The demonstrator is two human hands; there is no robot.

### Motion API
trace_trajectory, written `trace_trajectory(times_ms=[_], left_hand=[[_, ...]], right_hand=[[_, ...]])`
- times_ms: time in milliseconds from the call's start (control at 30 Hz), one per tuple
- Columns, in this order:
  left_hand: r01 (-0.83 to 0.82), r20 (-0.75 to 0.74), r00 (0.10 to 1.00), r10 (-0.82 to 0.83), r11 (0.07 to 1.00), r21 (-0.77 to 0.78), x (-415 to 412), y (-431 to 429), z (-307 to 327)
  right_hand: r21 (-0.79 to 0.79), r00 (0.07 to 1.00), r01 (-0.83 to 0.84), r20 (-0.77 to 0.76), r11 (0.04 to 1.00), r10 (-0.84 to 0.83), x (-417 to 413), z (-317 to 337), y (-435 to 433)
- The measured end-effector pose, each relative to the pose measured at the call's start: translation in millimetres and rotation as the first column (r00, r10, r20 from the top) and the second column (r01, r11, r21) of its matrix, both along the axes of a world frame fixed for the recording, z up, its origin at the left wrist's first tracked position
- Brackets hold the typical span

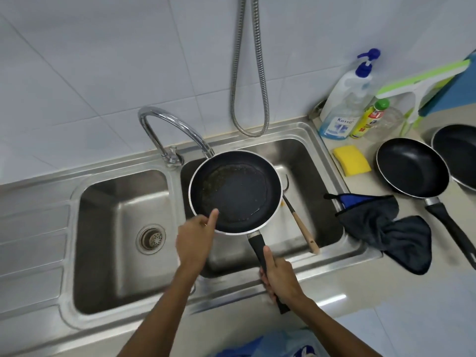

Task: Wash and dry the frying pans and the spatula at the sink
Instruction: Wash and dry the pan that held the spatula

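Note:
A black frying pan [235, 191] with a white rim hangs over the right sink basin [306, 161], under the tap spout, with greasy residue and some water inside. My right hand [279, 276] grips its black handle. My left hand [197, 237] holds the near left rim, thumb inside the pan. A spatula [302, 228] with a wooden handle lies in the right basin, partly hidden beneath the pan. Two more black frying pans [412, 167] [457, 150] sit on the counter at the right.
A chrome tap [164, 124] stands between the basins; a metal hose [248, 73] hangs on the tiled wall. The left basin [116, 228] has a drain strainer. On the counter are a yellow sponge [351, 160], a dark cloth [381, 225], soap bottles [342, 106] and a squeegee [422, 88].

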State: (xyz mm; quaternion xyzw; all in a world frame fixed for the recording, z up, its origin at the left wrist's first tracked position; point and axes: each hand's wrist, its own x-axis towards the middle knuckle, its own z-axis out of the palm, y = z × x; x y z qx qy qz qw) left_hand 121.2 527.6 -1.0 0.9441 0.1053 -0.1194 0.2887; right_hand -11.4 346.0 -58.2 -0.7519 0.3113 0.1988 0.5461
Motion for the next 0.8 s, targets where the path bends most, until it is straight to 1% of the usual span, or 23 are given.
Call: trace_trajectory(times_ms=[67, 100, 133, 200, 233, 267, 300, 333, 367, 400, 500, 533, 567, 633, 700, 767, 800], left_hand=[[0.036, -0.166, 0.984, -0.063, 0.986, -0.163, -46.5, -24.8, -10.2], [0.001, -0.252, 0.965, -0.068, 0.967, -0.255, -62.2, -35.9, -16.3], [-0.052, -0.331, 0.941, -0.065, 0.942, -0.332, -73.6, -46.8, -24.2], [-0.160, -0.468, 0.883, -0.046, 0.907, -0.390, -85.3, -66.9, -37.7], [-0.246, -0.538, 0.842, -0.024, 0.871, -0.424, -87.4, -75.8, -39.7], [-0.386, -0.625, 0.781, 0.004, 0.789, -0.477, -88.3, -83.2, -41.5], [-0.551, -0.717, 0.697, 0.023, 0.657, -0.514, -87.7, -88.6, -42.0], [-0.676, -0.784, 0.620, 0.024, 0.524, -0.519, -86.3, -92.4, -41.6], [-0.736, -0.809, 0.587, 0.025, 0.432, -0.520, -85.4, -94.4, -40.7], [-0.748, -0.808, 0.588, 0.038, 0.405, -0.526, -84.9, -96.0, -40.4], [-0.710, -0.737, 0.659, 0.147, 0.446, -0.545, -91.2, -102.4, -40.4], [-0.703, -0.717, 0.676, 0.168, 0.439, -0.560, -92.4, -104.4, -39.7], [-0.706, -0.707, 0.684, 0.181, 0.408, -0.579, -92.6, -107.1, -40.8], [-0.716, -0.710, 0.681, 0.179, 0.364, -0.596, -92.0, -110.7, -44.7], [-0.707, -0.701, 0.693, 0.165, 0.346, -0.617, -91.1, -115.4, -44.4], [-0.674, -0.666, 0.724, 0.177, 0.387, -0.630, -93.7, -120.9, -48.4], [-0.657, -0.645, 0.740, 0.193, 0.415, -0.630, -95.1, -123.6, -48.6]], right_hand=[[-0.016, 1.000, -0.003, -0.003, 1.000, 0.003, -1.6, -0.7, 1.5], [-0.025, 1.000, -0.011, -0.004, 1.000, 0.011, -3.1, -1.0, 2.9], [-0.033, 1.000, -0.017, 0.005, 0.999, 0.017, -4.5, -0.7, 4.5], [-0.055, 0.999, -0.023, 0.027, 0.998, 0.025, -7.2, 2.3, 8.4], [-0.071, 0.999, -0.024, 0.041, 0.997, 0.027, -8.3, 5.1, 10.8], [-0.080, 0.998, -0.029, 0.053, 0.996, 0.033, -9.4, 7.4, 12.6], [-0.075, 0.998, -0.029, 0.062, 0.997, 0.034, -9.9, 9.5, 13.8], [-0.053, 0.997, -0.021, 0.067, 0.998, 0.024, -10.5, 12.1, 14.7], [-0.025, 0.998, -0.008, 0.068, 1.000, 0.009, -12.1, 15.1, 15.6], [-0.004, 0.998, 0.004, 0.070, 1.000, -0.004, -14.0, 18.2, 16.0], [-0.002, 0.996, -0.005, 0.086, 1.000, 0.005, -17.7, 26.3, 13.5], [-0.019, 0.996, -0.025, 0.085, 1.000, 0.026, -17.7, 28.6, 11.0], [-0.042, 0.995, -0.054, 0.077, 0.998, 0.058, -17.0, 32.7, 6.9], [-0.080, 0.990, -0.127, 0.048, 0.989, 0.132, -13.2, 40.9, -8.1], [-0.043, 0.983, -0.178, 0.041, 0.983, 0.179, -5.1, 51.6, -30.6], [-0.001, 0.986, -0.162, 0.035, 0.987, 0.162, 6.5, 62.5, -57.1], [-0.015, 0.988, -0.147, 0.038, 0.989, 0.147, 13.9, 68.9, -70.0]])
